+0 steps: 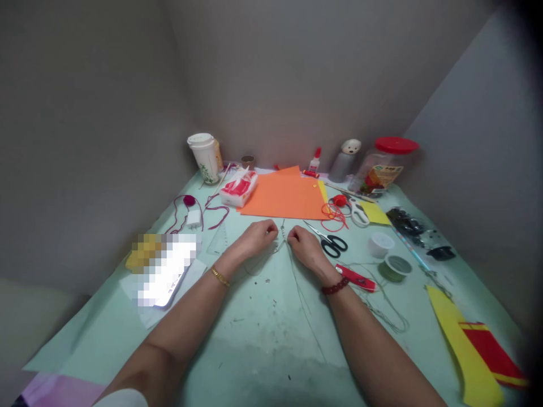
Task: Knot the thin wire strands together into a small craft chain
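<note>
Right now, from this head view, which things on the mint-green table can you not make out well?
Head view:
- Thin pale cord: the fingers of the left hand and right hand cover the part at each grip.
- Bright rectangular object: pixelated, so its surface is unreadable.
- Pile of small black pieces: too small to identify.

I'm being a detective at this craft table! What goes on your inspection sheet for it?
surface: pale green sheet, speckled with small marks
job's things: thin cord with tiny beads, running between both hands
hands: left hand and right hand, both pinching the cord
clutter: orange paper, tissue pack, black-handled scissors, red thread, red-lidded jar
cables: white charger plug, no lead seen
surroundings: grey walls on both sides
</note>
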